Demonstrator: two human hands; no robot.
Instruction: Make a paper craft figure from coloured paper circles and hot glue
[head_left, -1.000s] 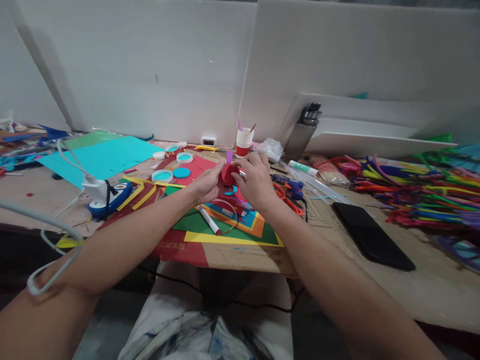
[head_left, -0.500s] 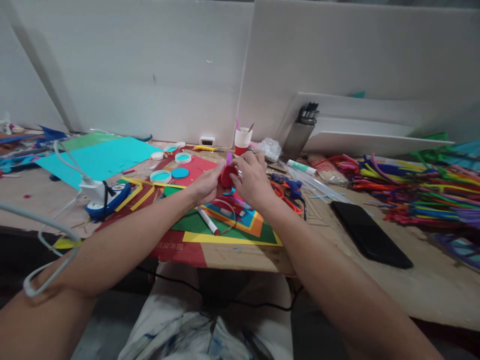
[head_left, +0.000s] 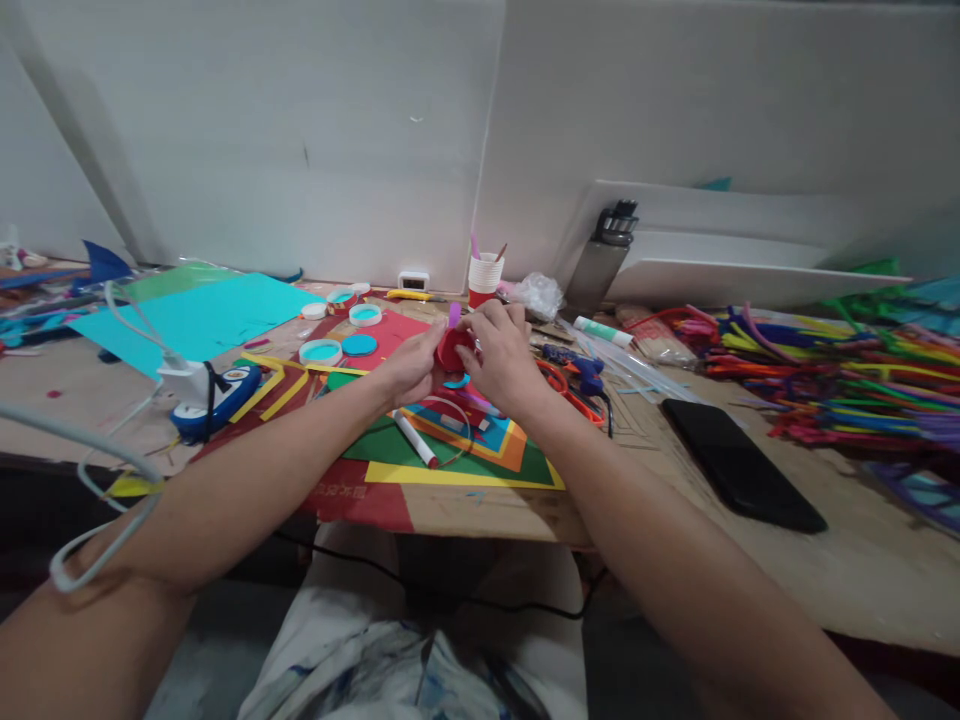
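Note:
Between my two hands is a small red round piece [head_left: 452, 352], held above the sheets in the middle of the table. A purple strip [head_left: 454, 315] stands up behind it; whether the two are joined I cannot tell. My left hand [head_left: 415, 367] grips the piece from the left side. From the right and above, my right hand [head_left: 500, 350] has its fingers bent onto the piece's edge, covering part of it. Below lie layered coloured sheets, green [head_left: 495, 466] among them, and a white marker [head_left: 415, 438] with a red end. A blue curved bit [head_left: 457, 381] shows just under the piece.
Shallow white rings with turquoise inside [head_left: 321, 352] and a blue disc [head_left: 359, 344] lie left. Orange-handled scissors [head_left: 581, 402], a glue gun [head_left: 589, 372] and a black phone [head_left: 739, 465] are right. A paper cup [head_left: 486, 275] and grey bottle [head_left: 600, 262] stand behind. Pipe cleaners [head_left: 847, 370] are heaped far right.
The red round piece has tilted slightly and moved a little left, showing more of its face. Both hands keep their hold on it with small finger shifts.

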